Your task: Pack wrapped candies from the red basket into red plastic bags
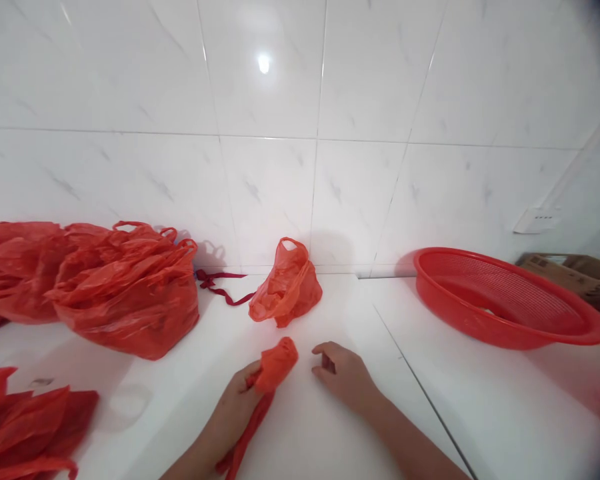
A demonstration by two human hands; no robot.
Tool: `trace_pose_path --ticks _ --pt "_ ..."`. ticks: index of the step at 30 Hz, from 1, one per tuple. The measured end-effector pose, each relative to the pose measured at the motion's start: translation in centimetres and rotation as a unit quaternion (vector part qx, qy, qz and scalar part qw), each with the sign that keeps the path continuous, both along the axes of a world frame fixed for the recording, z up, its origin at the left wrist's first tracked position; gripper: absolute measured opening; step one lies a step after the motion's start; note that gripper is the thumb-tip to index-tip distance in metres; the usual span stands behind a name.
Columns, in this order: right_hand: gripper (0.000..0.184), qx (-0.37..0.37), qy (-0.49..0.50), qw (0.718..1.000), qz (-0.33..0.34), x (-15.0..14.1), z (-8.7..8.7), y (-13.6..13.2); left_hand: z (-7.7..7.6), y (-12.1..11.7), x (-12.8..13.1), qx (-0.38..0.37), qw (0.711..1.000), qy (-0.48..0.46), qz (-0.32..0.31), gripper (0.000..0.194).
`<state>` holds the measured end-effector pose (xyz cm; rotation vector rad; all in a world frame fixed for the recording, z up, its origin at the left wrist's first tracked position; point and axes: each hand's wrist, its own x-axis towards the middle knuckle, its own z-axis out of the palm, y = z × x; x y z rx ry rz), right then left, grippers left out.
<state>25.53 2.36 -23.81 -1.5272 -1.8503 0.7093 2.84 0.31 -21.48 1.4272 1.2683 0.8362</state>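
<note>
My left hand (237, 403) is closed around a red plastic bag (277, 365), bunched at its top, with a long strip trailing down beside my forearm. My right hand (347, 377) hovers just to the right of it, fingers curled but apart, and nothing shows in its grasp. Beyond both hands, a crumpled red plastic carrier bag (290, 283) stands on the white table near the wall, its handle loop upright. A dark red ribbon (225, 293) lies on the tabletop to that bag's left.
Large filled red bags (130, 293) stand at the left along the wall. Flat red bags (35, 427) lie at the near left. A big red plastic basket (510, 300) rests at the right, before a cardboard box (575, 277). A seam (420, 380) runs between the tabletops.
</note>
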Motion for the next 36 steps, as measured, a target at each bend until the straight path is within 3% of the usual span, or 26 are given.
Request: trace_pose_path --ticks 3,6,7,9,11,14,16,19,20,22,25,27,29,32,34,36 --pt "0.040 -0.038 0.178 0.980 0.081 -1.0 0.4 -0.8 0.1 0.3 2.9 -0.080 0.972 -0.207 -0.075 0.035" --pt "0.039 -0.060 0.397 0.907 0.127 -0.1 1.0 -0.5 0.2 2.3 5.3 -0.141 0.931 -0.314 -0.119 0.048" --pt "0.035 -0.060 0.452 0.882 0.115 0.7 1.1 -0.2 0.2 3.2 6.0 -0.131 0.932 -0.313 -0.130 0.050" --pt "0.026 -0.059 0.522 0.849 0.055 2.9 1.0 0.6 0.4 5.4 7.2 -0.033 0.963 -0.240 -0.120 0.051" --pt "0.021 -0.039 0.541 0.839 -0.042 5.5 0.8 1.4 0.5 7.6 8.1 0.095 0.984 -0.132 -0.075 0.047" --pt "0.025 0.021 0.511 0.841 -0.176 8.7 0.1 2.4 0.5 10.5 8.9 0.192 0.979 -0.057 -0.033 0.036" --pt "0.029 0.048 0.484 0.845 -0.222 9.7 -0.2 2.9 0.1 12.1 9.1 0.281 0.958 0.007 -0.063 0.030" --pt "0.035 0.066 0.448 0.855 -0.254 10.0 -0.4 3.4 -1.1 14.2 9.0 0.439 0.862 0.233 -0.095 0.033" --pt "0.036 0.068 0.435 0.860 -0.258 9.9 -0.4 3.5 -1.6 14.9 8.8 0.456 0.832 0.307 -0.081 0.034" --pt "0.038 0.069 0.409 0.872 -0.260 9.7 -0.4 3.6 -2.3 15.8 8.1 0.424 0.810 0.405 -0.019 0.039" --pt "0.037 0.068 0.368 0.891 -0.258 9.5 -0.5 3.7 -2.5 16.2 6.8 0.379 0.806 0.450 0.067 0.045" --pt "0.037 0.070 0.342 0.900 -0.259 9.3 -0.6 3.6 -1.9 15.5 6.6 0.406 0.811 0.414 0.084 0.042" --pt "0.037 0.073 0.319 0.908 -0.261 9.0 -0.6 3.5 -1.3 14.1 7.2 0.456 0.822 0.336 0.055 0.039" --pt "0.036 0.071 0.295 0.919 -0.251 8.3 -0.5 3.3 -0.8 11.4 9.3 0.502 0.829 0.245 -0.040 0.045" --pt "0.035 0.056 0.287 0.929 -0.226 7.9 -0.3 3.1 -0.8 10.0 10.6 0.479 0.841 0.238 -0.086 0.051" --pt "0.033 0.034 0.286 0.938 -0.193 7.6 -0.1 2.9 -1.0 9.5 11.1 0.409 0.875 0.239 -0.095 0.040"
